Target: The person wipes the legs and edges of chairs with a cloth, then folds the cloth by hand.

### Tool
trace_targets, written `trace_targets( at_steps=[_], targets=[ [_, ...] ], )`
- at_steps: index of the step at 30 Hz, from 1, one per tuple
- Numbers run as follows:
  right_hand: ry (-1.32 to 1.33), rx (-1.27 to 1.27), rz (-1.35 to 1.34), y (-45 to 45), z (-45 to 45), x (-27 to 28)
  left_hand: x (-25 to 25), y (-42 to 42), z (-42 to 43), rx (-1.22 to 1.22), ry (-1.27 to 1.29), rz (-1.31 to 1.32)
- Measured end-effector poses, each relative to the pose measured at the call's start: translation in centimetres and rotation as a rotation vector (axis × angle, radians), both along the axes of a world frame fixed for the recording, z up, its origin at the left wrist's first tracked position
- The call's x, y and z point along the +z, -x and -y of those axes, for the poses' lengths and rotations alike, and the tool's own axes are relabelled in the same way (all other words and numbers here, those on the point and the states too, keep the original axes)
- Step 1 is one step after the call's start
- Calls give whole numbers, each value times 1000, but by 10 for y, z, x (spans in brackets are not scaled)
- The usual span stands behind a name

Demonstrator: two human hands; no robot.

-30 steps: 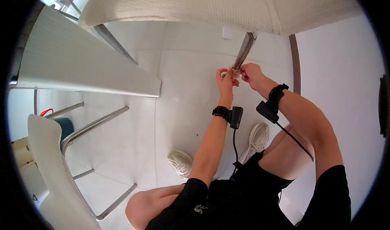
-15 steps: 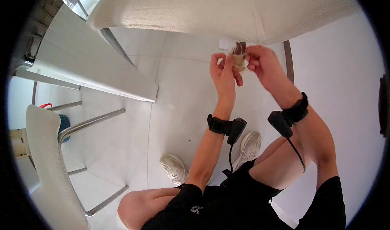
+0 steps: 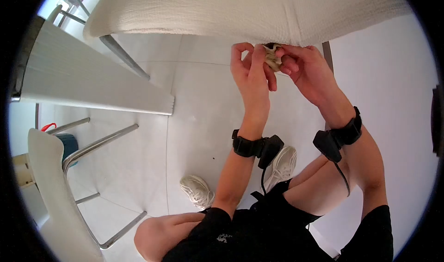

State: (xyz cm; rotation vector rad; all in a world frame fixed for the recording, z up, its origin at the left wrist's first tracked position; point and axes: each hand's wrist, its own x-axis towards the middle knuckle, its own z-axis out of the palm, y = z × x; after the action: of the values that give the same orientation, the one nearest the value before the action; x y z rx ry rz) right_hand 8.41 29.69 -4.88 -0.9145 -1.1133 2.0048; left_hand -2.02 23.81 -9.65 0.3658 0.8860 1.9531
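Observation:
Under the edge of a cream textured chair seat (image 3: pixel 208 12), both hands meet at a small crumpled beige piece (image 3: pixel 273 63) that looks like cloth, with a dark patch at its top. My left hand (image 3: pixel 252 74) is closed on its left side, thumb and fingers pinching it. From the right, my right hand (image 3: pixel 307 70) pinches the same piece with curled fingers close to the seat's lower edge. Fingers cover much of the piece, and I cannot make out its exact kind. Each wrist wears a black strap with a small black box and cable.
A white slab-like panel (image 3: pixel 101 86) reaches in from the left. Below it stands a white chair (image 3: pixel 46 169) with metal legs, near a dark teal container (image 3: pixel 69 148). A white wall (image 3: pixel 379 100) rises on the right. Pale tiles (image 3: pixel 194 137) cover the floor.
Both hands have moved up a little with the beige piece, closer to the seat edge. The brown part that stuck up is now mostly hidden. The view has shifted slightly.

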Motion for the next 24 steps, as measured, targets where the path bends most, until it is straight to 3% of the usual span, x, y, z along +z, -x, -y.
trace_targets(
  at_steps=[4, 13, 18, 24],
  targets=[
    [-20, -62, 49, 4, 4, 1, 1, -1, 0, 33, 69, -55],
    [-450, -133, 234, 9, 14, -1, 11, -2, -2, 65, 37, 4],
    [-708, -307, 382, 11, 30, -22, 3, 17, -4, -138, 82, 74],
    [-879, -357, 443, 12, 31, -34, 0, 21, -7, -169, 80, 51]
  ],
)
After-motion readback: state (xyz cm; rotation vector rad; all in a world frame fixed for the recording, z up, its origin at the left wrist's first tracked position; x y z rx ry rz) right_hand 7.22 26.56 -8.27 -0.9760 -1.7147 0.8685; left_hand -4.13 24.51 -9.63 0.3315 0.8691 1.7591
